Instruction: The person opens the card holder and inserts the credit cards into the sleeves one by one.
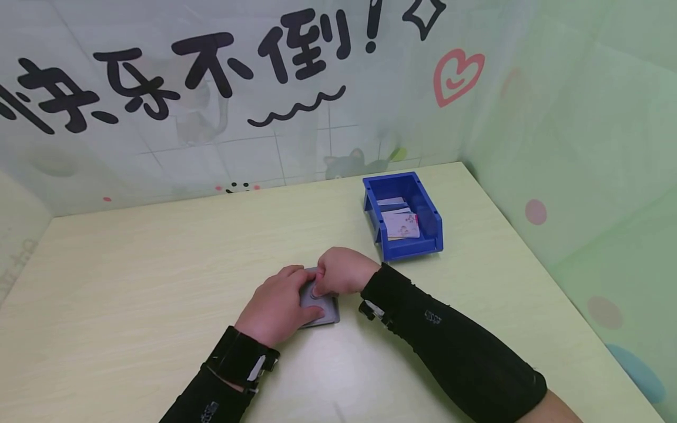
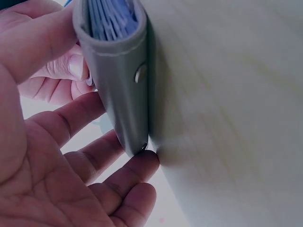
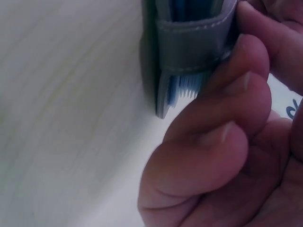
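A grey card holder (image 1: pixel 329 311) with stitched edges lies on the table in front of me. Blue-tinted sleeves (image 2: pixel 111 19) show between its covers in the left wrist view, and a round metal stud (image 2: pixel 140 73) sits on its spine. My left hand (image 1: pixel 277 305) holds it from the left, thumb across the top cover and fingers along the far edge. From the right, my right hand (image 1: pixel 346 271) has its fingers curled and pinches the closing strap (image 3: pixel 189 45) near its snap. The strap wraps over the page edges in the right wrist view.
A blue open-front bin (image 1: pixel 412 249) stands at the back right of the table (image 1: pixel 158 282), with several printed cards (image 1: pixel 401 225) in it. Printed cloth walls (image 1: pixel 582 176) border the table at the back and sides.
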The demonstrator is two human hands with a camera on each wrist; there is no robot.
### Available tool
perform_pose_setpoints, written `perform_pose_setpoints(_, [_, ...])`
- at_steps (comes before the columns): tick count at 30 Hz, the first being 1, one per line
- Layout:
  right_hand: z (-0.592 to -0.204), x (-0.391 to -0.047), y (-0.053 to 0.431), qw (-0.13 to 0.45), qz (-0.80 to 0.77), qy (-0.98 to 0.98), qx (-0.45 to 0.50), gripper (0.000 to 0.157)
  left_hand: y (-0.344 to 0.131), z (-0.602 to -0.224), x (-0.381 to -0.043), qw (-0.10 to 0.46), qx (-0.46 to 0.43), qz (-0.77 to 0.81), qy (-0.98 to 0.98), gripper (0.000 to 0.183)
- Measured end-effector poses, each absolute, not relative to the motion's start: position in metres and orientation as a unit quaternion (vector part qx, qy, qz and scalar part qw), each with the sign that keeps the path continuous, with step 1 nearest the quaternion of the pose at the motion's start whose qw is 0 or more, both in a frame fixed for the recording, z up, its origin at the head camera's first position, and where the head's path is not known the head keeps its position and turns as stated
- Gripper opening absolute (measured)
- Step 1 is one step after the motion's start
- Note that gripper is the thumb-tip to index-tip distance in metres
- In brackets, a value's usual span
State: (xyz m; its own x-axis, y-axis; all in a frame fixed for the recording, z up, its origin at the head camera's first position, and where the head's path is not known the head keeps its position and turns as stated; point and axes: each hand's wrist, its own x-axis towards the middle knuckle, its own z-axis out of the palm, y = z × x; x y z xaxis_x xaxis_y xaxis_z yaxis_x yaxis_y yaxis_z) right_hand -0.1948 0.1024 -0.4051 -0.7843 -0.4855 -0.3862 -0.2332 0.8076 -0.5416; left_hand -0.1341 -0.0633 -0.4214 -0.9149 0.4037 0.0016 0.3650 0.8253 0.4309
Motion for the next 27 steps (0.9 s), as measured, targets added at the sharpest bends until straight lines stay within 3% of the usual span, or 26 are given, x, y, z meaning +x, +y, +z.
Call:
perform_pose_setpoints(17, [-0.411,-0.204,0.108,0.291,-0.245,0.905,-0.189,0.032,-0.062,-0.422,-0.135,0.040,0.201,0.213,0.955,0.063])
perform_pose_setpoints(27, [-0.404,-0.190,0.127,0.193,-0.272,0.923,-0.192,0.028,-0.060,-0.423,-0.133,0.040,0.190,0.185,0.963,0.065])
